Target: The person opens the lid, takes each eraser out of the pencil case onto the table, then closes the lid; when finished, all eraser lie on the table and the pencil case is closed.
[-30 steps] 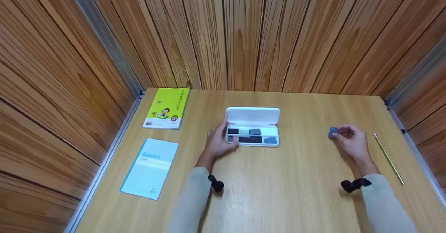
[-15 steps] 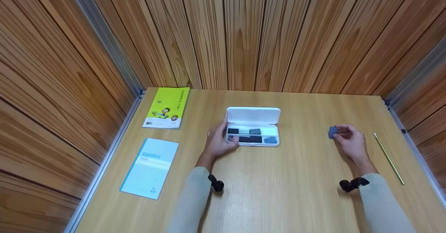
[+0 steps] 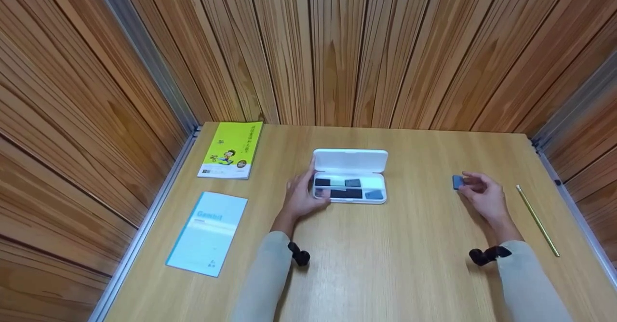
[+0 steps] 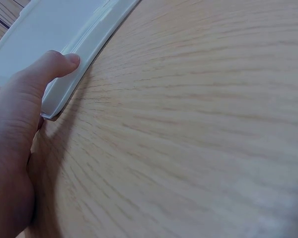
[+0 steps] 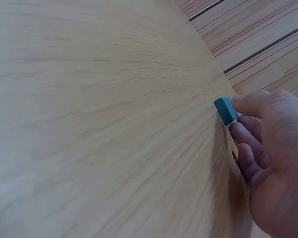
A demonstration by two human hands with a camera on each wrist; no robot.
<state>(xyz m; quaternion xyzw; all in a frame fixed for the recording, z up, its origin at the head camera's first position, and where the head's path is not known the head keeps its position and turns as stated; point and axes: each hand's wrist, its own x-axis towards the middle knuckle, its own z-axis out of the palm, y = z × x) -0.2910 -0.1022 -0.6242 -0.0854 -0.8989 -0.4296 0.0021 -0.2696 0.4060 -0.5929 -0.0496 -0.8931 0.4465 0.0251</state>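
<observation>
A white pencil case [image 3: 350, 199] lies on the table with its lid [image 3: 350, 160] raised. My left hand [image 3: 303, 194] grips its left end, the thumb over the front rim in the left wrist view. Inside the case are a long black strip [image 3: 346, 194], a shorter black piece [image 3: 322, 182] and two blue-grey pieces. Well to the right, my right hand [image 3: 484, 197] pinches a small blue block like an eraser [image 3: 457, 182] between thumb and fingers. In the right wrist view this eraser [image 5: 224, 110] looks teal and sits close over the tabletop.
A gold patterned pencil-like stick [image 3: 538, 221] lies right of my right hand. On the left are a yellow-green book [image 3: 231, 148] and, nearer, a light blue notebook [image 3: 207, 235]. Wood-panelled walls [image 3: 337, 47] close off the table's back and sides.
My right hand has shifted slightly left, and the eraser in its fingers has turned a little. The left hand and the pencil case have stayed in place.
</observation>
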